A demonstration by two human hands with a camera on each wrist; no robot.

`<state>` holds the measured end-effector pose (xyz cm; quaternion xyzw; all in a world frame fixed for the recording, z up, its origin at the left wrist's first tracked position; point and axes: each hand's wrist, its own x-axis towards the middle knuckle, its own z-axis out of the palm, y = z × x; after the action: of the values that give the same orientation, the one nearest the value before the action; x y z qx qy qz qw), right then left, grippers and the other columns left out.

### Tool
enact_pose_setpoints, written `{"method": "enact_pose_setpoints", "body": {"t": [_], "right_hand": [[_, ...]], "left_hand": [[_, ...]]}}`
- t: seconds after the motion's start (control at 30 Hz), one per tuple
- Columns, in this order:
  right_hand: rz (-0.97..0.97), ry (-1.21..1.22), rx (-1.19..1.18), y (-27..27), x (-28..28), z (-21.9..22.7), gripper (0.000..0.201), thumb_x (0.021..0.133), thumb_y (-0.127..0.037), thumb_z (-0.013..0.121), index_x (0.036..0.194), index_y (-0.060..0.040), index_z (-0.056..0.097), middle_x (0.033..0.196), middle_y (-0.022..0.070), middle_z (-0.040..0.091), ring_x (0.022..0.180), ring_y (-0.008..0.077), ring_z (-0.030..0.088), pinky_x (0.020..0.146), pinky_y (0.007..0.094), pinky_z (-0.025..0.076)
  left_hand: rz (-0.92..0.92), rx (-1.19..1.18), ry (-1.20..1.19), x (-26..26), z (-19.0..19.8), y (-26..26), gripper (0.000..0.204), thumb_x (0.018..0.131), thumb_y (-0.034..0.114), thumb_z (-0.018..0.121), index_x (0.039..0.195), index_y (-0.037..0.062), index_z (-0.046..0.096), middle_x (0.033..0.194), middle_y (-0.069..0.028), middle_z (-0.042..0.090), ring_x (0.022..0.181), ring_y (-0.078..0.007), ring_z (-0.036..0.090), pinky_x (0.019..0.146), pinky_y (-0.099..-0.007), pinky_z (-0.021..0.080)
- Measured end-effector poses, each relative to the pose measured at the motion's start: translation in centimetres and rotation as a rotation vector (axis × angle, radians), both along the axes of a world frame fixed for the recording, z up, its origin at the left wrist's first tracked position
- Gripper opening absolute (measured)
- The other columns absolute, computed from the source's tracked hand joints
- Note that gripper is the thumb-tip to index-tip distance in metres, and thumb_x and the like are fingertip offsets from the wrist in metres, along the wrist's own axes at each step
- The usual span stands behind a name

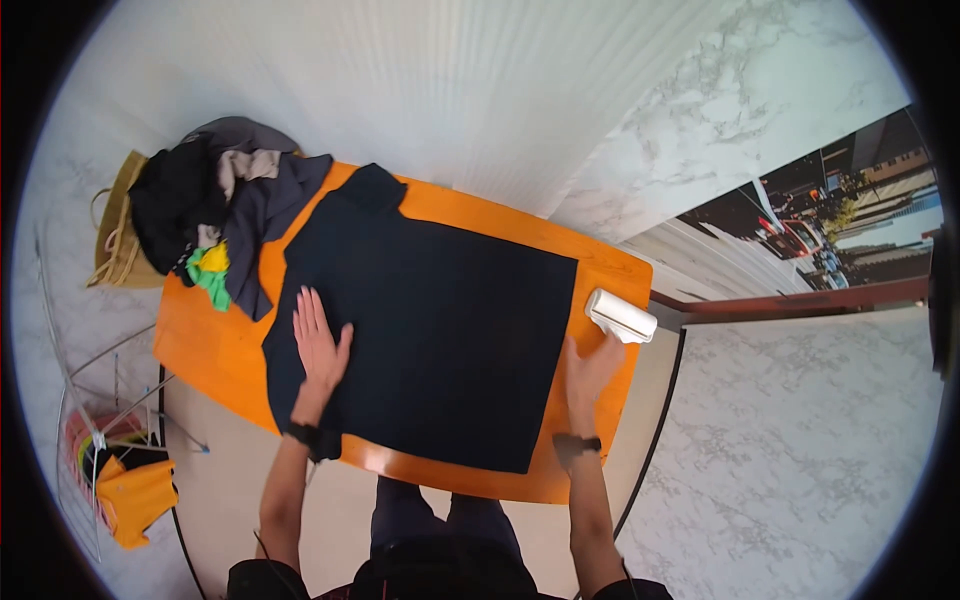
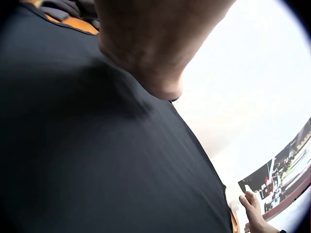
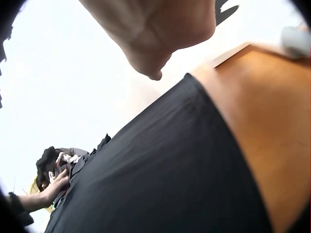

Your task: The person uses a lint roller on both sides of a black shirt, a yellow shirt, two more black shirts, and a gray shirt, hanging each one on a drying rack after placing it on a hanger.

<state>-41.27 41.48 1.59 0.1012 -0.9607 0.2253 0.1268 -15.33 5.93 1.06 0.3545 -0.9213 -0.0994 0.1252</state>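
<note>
A black T-shirt (image 1: 450, 330) lies spread out over the orange table (image 1: 610, 270), its hem toward the right and its neck and sleeves toward the left. My left hand (image 1: 320, 345) rests on the shirt near the neck end, fingers straight. Beyond the hem my right hand (image 1: 592, 375) is over the right part of the table, its fingers extended and nothing held. In the right wrist view the right hand (image 3: 160, 34) hangs above the shirt's hem corner. A white roll (image 1: 620, 316) lies just past the right fingertips.
A heap of dark clothes (image 1: 275, 200), with yellow and green pieces, covers the table's far left end beside a woven basket (image 1: 120, 220). At lower left stands a metal drying rack (image 1: 100, 437) near an orange garment (image 1: 138, 500). A wall borders the table's far side.
</note>
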Motion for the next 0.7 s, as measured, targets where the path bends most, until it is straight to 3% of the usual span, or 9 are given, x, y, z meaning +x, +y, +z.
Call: {"method": "enact_pose_setpoints", "body": {"t": [0.1, 0.2, 0.23, 0.33, 0.37, 0.47, 0.6, 0.63, 0.7], "right_hand": [[-0.207, -0.123, 0.160, 5.1, 2.0, -0.2, 0.054, 0.079, -0.031, 0.079, 0.112, 0.0025, 0.052, 0.115, 0.0234, 0.056, 0.113, 0.0383, 0.053, 0.090, 0.0471, 0.045], [-0.164, -0.294, 0.127, 8.4, 1.3, -3.1, 0.049, 0.083, -0.037, 0.074, 0.107, 0.0005, 0.053, 0.105, 0.0240, 0.060, 0.101, 0.0388, 0.060, 0.080, 0.0481, 0.049], [-0.128, -0.164, 0.176, 8.8, 1.1, -3.9, 0.048, 0.088, -0.041, 0.068, 0.107, 0.0014, 0.054, 0.092, 0.0237, 0.064, 0.086, 0.0407, 0.064, 0.073, 0.0492, 0.050], [-0.087, -0.298, 0.127, 11.0, -1.2, -6.4, 0.049, 0.090, -0.040, 0.066, 0.108, 0.0045, 0.054, 0.084, 0.0235, 0.065, 0.078, 0.0392, 0.064, 0.070, 0.0467, 0.051], [-0.106, -0.592, -0.287, 11.3, -1.6, -5.1, 0.047, 0.094, -0.039, 0.062, 0.104, 0.0072, 0.057, 0.079, 0.0223, 0.065, 0.071, 0.0359, 0.063, 0.068, 0.0447, 0.049], [0.037, -0.313, -0.192, 11.1, -1.0, -1.3, 0.047, 0.096, -0.038, 0.059, 0.101, 0.0084, 0.059, 0.079, 0.0213, 0.065, 0.070, 0.0330, 0.062, 0.066, 0.0432, 0.047], [0.193, -0.508, -0.078, 6.1, 3.1, 5.2, 0.045, 0.098, -0.038, 0.055, 0.100, 0.0066, 0.062, 0.076, 0.0218, 0.063, 0.069, 0.0328, 0.062, 0.066, 0.0432, 0.047], [0.305, -0.429, -0.036, 4.2, 4.7, 5.6, 0.044, 0.099, -0.039, 0.054, 0.097, 0.0042, 0.062, 0.076, 0.0221, 0.063, 0.070, 0.0344, 0.062, 0.064, 0.0434, 0.046], [0.519, -0.559, 0.096, -1.2, 7.7, 9.1, 0.041, 0.097, -0.039, 0.057, 0.089, 0.0009, 0.062, 0.072, 0.0248, 0.061, 0.070, 0.0432, 0.062, 0.061, 0.0458, 0.046]], "left_hand": [[0.050, 0.051, -0.031, 7.0, 0.5, 4.9, 0.085, 0.088, 0.032, 0.063, 0.151, -0.0041, 0.020, 0.159, -0.0240, 0.018, 0.148, -0.0365, 0.016, 0.120, -0.0469, 0.016], [0.174, 0.108, -0.117, 10.7, 0.6, 8.0, 0.091, 0.084, 0.033, 0.068, 0.151, -0.0045, 0.019, 0.159, -0.0243, 0.018, 0.148, -0.0368, 0.016, 0.120, -0.0458, 0.016], [0.212, 0.123, -0.137, 11.4, 0.5, 8.6, 0.094, 0.082, 0.034, 0.070, 0.151, -0.0045, 0.018, 0.159, -0.0241, 0.018, 0.148, -0.0366, 0.016, 0.120, -0.0452, 0.016], [0.295, 0.152, -0.180, 13.0, -0.6, 9.5, 0.100, 0.079, 0.039, 0.073, 0.150, -0.0053, 0.019, 0.159, -0.0237, 0.018, 0.148, -0.0357, 0.017, 0.120, -0.0445, 0.017], [0.315, 0.164, -0.173, 13.3, -1.3, 9.6, 0.101, 0.078, 0.041, 0.073, 0.150, -0.0058, 0.019, 0.159, -0.0239, 0.018, 0.148, -0.0358, 0.017, 0.120, -0.0448, 0.016], [0.374, 0.200, -0.155, 13.5, -1.5, 9.6, 0.104, 0.077, 0.043, 0.073, 0.150, -0.0065, 0.019, 0.159, -0.0244, 0.018, 0.148, -0.0360, 0.017, 0.120, -0.0451, 0.016], [0.451, 0.231, -0.140, 13.7, -1.2, 9.9, 0.108, 0.075, 0.046, 0.074, 0.150, -0.0069, 0.019, 0.159, -0.0251, 0.016, 0.148, -0.0360, 0.016, 0.120, -0.0452, 0.016], [0.471, 0.244, -0.131, 13.9, -1.2, 9.9, 0.110, 0.074, 0.047, 0.076, 0.150, -0.0072, 0.018, 0.159, -0.0252, 0.016, 0.148, -0.0356, 0.015, 0.120, -0.0450, 0.015], [0.489, 0.259, -0.107, 14.1, -0.8, 9.9, 0.111, 0.073, 0.047, 0.077, 0.150, -0.0072, 0.018, 0.159, -0.0251, 0.016, 0.149, -0.0354, 0.015, 0.120, -0.0451, 0.015]]}}
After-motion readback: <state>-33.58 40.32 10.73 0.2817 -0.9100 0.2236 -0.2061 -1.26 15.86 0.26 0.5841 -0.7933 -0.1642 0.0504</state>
